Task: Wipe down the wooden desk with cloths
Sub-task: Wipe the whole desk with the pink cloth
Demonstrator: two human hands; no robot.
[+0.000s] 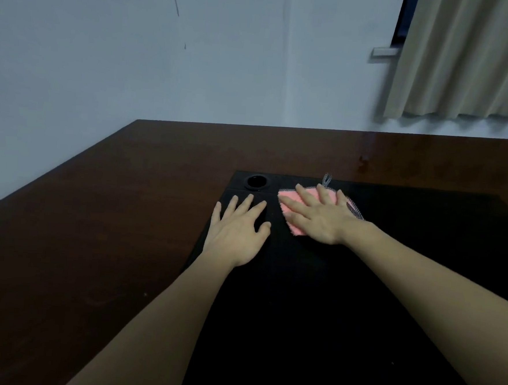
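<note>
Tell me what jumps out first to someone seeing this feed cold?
The pink cloth stands out, bright against the black desk panel, pressed flat under the right hand. Beside it the left hand lies spread and bare on the same panel, near a round black hole at its far left corner. Dark brown wood surrounds the panel, with beige curtains at the upper right.

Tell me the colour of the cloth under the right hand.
Pink cloth, grey mesh trim; head view.

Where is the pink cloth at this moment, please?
In the head view the pink cloth lies flat under the right hand on the black surface, right of the round hole and the left hand.
</note>
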